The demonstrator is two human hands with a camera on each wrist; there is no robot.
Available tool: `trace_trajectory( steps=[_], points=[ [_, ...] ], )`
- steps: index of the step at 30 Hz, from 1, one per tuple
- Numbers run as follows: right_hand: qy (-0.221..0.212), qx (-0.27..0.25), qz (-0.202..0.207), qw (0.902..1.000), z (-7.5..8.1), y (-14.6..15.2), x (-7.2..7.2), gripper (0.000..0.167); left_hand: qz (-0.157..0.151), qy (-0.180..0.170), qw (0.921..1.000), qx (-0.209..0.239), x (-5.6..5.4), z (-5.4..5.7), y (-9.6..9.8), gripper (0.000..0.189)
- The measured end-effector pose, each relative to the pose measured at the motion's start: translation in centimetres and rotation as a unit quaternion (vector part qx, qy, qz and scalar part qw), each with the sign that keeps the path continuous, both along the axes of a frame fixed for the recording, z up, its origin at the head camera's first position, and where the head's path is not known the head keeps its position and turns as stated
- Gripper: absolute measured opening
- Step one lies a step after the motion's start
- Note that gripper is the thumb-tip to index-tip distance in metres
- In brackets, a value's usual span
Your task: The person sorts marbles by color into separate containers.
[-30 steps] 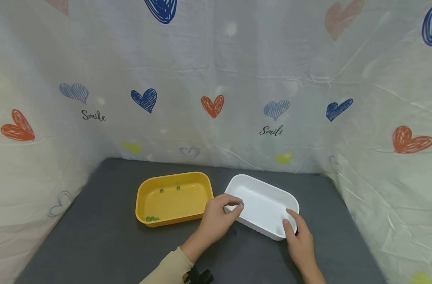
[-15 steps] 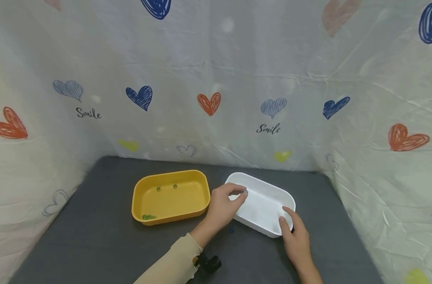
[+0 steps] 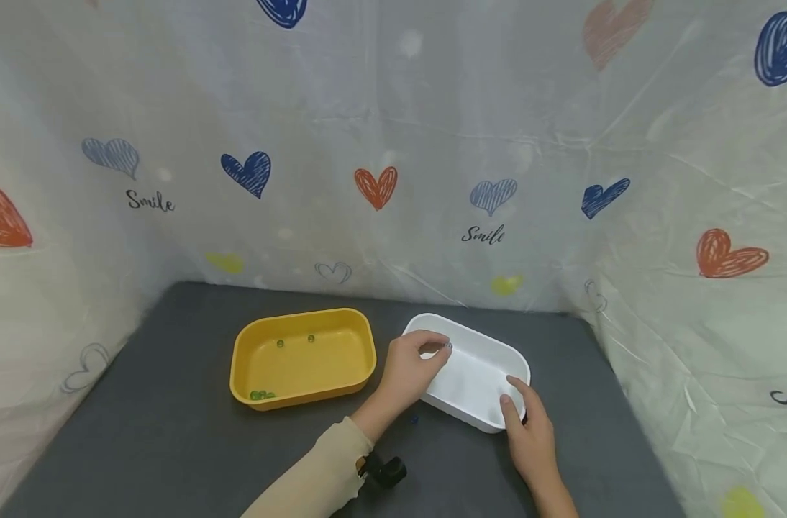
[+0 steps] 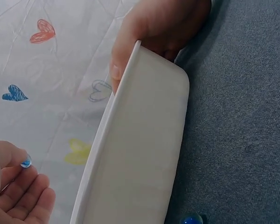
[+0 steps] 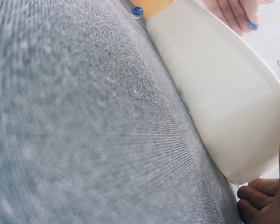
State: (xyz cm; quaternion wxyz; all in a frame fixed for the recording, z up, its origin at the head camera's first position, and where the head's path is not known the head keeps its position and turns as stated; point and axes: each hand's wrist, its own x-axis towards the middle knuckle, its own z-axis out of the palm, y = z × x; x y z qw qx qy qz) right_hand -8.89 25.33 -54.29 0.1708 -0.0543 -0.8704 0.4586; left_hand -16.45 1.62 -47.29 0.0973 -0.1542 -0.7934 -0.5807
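Note:
My left hand (image 3: pixel 405 370) is over the white tray (image 3: pixel 474 381) and pinches a small blue glass marble (image 4: pixel 26 161) between thumb and forefinger. That marble hangs above the tray's inside, apart from its floor. At the tray's near right end my right hand (image 3: pixel 531 435) holds the rim, thumb inside in the head view and other fingers low against the outer wall in the right wrist view. A second blue marble (image 5: pixel 137 11) lies on the dark cloth just in front of the tray. No marble shows in the visible part of the tray's floor.
A yellow tray (image 3: pixel 296 370) stands to the left, with several green marbles (image 3: pixel 259 395) in its near left corner and two more toward its far wall. Grey cloth covers the table (image 3: pixel 173 432). A white curtain (image 3: pixel 426 144) printed with hearts hangs behind and at both sides.
My left hand has moved forward and a little right over the white tray, still pinching the marble. My right hand keeps its hold on the rim. The head view has turned slightly right.

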Motion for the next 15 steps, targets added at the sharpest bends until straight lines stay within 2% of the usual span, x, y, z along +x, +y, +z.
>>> trace_trajectory(
  steps=[6, 15],
  points=[
    [-0.002, -0.006, -0.002, 1.0000, 0.1, -0.2, 0.0, 0.037, -0.006, -0.008, 1.0000, -0.001, -0.7, -0.4, 0.4, 0.012],
    [-0.001, -0.004, 0.002, 1.0000, 0.5, 0.0, 0.1, 0.038, 0.003, -0.011, 0.9999, 0.013, -1.5, 0.0, 0.8, 0.011]
  ],
)
